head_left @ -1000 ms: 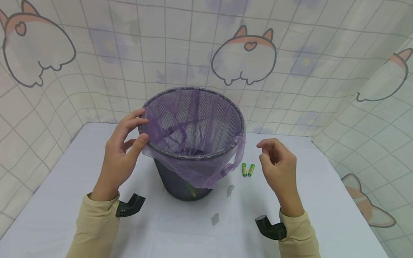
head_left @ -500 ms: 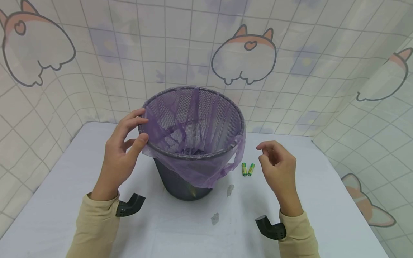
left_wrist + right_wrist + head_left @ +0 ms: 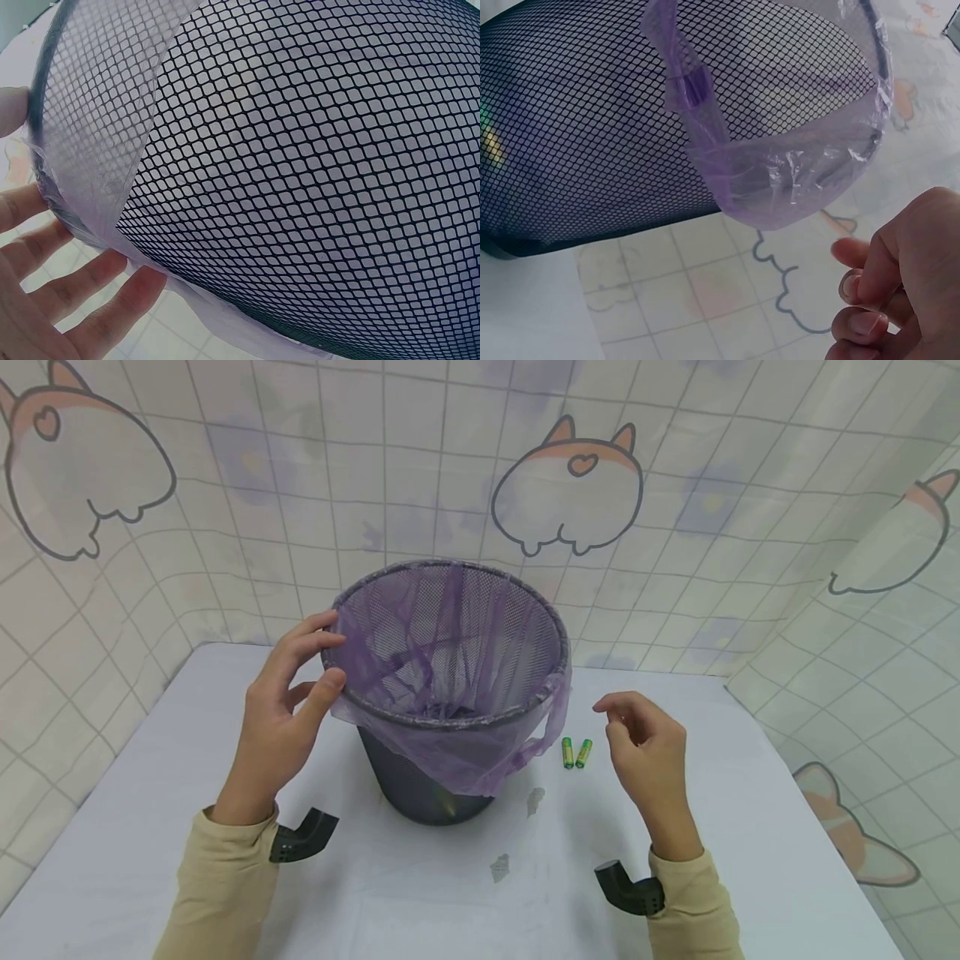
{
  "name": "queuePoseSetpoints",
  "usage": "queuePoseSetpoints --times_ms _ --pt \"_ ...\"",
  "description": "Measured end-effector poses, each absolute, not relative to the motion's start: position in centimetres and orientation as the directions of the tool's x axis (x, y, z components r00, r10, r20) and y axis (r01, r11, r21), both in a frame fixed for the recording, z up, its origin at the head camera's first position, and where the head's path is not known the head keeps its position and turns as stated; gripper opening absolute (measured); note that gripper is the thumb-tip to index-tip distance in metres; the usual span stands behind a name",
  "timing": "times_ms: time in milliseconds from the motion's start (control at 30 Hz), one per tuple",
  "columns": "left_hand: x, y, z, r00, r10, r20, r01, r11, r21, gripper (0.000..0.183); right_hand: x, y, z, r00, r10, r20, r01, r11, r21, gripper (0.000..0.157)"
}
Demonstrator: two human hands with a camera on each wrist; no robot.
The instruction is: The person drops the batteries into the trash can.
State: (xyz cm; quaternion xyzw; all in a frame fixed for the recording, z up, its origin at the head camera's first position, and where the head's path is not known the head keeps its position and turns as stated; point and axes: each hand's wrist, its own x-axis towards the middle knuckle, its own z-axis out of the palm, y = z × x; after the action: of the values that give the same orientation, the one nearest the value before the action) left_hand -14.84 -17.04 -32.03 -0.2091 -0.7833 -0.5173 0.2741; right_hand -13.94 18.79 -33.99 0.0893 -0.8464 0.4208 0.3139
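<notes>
A black mesh wastebasket (image 3: 408,789) stands upright on the table, lined with a sheer purple trash bag (image 3: 450,760) folded over its rim. My left hand (image 3: 281,710) rests its spread fingertips and thumb on the rim's left side. In the left wrist view, fingertips (image 3: 146,285) touch the bag's folded edge. My right hand (image 3: 645,743) hovers right of the basket, fingers loosely curled, nothing visible in it. Between that hand and the basket, two green batteries (image 3: 567,753) lie side by side. The right wrist view shows the hand (image 3: 922,277) apart from the bag.
The table (image 3: 375,902) has a white cover with two small grey patches (image 3: 500,868). Behind and beside it hangs a gridded curtain (image 3: 420,468) with cartoon animals. A yellow-green blur (image 3: 493,142) shows at the mesh; its kind is unclear.
My right hand has drifted slightly left and down toward the batteries. The left hand, basket and batteries have stayed in place.
</notes>
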Motion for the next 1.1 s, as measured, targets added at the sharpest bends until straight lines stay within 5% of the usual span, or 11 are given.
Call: queuePoseSetpoints --times_ms 467,1100 --pt "-14.8 -17.0 -32.0 -0.765 0.047 0.643 0.61 0.377 0.697 0.035 -13.0 18.0 -33.1 -0.799 0.096 0.594 -0.415 0.626 -0.66 0.02" --pt "-14.8 -17.0 -31.9 -0.766 0.043 0.641 0.605 0.384 0.698 0.035 -15.1 20.4 -37.0 -0.884 0.139 0.447 -0.281 0.607 -0.743 0.027"
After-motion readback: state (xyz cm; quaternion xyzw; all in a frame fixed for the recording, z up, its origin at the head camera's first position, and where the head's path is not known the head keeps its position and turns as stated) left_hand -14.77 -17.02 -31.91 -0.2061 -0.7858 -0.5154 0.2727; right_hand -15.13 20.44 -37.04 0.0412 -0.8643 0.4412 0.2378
